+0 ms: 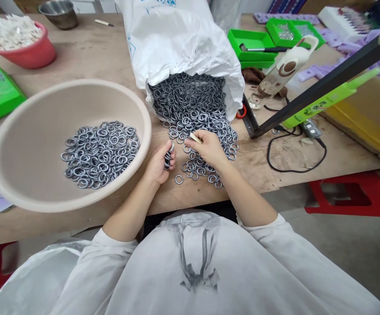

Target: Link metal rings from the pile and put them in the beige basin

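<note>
While left hand (158, 165) holds rings (168, 158) (several), right hand (210, 149) pinching stick (195, 138)

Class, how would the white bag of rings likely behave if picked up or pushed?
The bag would probably sag and fold: its skin is creased. It is likely heavy, since rings pack its mouth. Tilted or pushed, it may well spill more, as many rings lie loose outside it.

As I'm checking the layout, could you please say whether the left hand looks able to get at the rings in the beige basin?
Probably yes: only the rim of the open beige basin stands between the left hand and the rings inside, though that hand holds some.
</note>
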### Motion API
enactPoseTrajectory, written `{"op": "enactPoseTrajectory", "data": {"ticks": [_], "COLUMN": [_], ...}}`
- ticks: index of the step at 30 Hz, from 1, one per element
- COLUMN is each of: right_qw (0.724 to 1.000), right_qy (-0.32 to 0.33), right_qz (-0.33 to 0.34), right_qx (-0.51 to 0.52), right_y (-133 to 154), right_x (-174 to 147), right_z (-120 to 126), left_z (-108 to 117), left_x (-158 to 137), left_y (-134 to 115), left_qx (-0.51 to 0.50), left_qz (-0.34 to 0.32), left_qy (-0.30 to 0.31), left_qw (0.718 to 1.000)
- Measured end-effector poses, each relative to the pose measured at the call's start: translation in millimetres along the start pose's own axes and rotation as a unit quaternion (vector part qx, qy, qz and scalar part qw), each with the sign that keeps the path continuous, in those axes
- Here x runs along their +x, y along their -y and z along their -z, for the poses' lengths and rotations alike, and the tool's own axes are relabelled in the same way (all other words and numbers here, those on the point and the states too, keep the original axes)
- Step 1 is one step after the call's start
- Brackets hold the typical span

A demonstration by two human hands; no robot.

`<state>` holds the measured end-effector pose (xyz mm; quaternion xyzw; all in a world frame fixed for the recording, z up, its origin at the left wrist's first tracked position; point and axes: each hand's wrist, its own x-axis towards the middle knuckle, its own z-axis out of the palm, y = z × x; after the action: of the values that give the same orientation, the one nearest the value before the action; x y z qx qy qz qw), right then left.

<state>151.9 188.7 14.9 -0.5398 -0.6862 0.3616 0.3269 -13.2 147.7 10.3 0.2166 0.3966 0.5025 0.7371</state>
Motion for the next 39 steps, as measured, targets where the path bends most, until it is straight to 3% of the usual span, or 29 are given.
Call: {"op": "enactPoseTrajectory", "data": {"ticks": [2, 5, 9, 14, 20, 29, 39], "right_qw": [0.995, 0.986, 0.984, 0.978, 0.937, 0.944, 0.97], "right_qy": [-0.008, 0.003, 0.034, 0.047, 0.085, 0.058, 0.015], "right_qz": [0.06, 0.141, 0.148, 0.108, 0.023, 0.012, 0.021], "right_qx": [0.079, 0.093, 0.09, 0.171, 0.337, 0.323, 0.243], "right_y": [1, 3, 2, -2, -1, 12, 6], "right_x": [-8, -17, -20, -22, -28, -27, -27], "right_z": [4, 4, 5, 2, -10, -11, -11], "left_z": [1, 3, 5, 2, 1, -7, -8], "left_x": [-1, -2, -5, -8, -8, -9, -10], "left_y": [4, 6, 4, 3, 5, 12, 12], "left_qx": [0.031, 0.041, 0.023, 0.019, 0.042, 0.103, 0.105], "left_qz": [0.052, 0.133, 0.165, 0.101, 0.029, 0.013, 0.02], "left_qy": [0.041, 0.129, 0.195, 0.159, 0.122, 0.082, 0.11], "left_qw": [0.997, 0.982, 0.967, 0.982, 0.991, 0.991, 0.988]}}
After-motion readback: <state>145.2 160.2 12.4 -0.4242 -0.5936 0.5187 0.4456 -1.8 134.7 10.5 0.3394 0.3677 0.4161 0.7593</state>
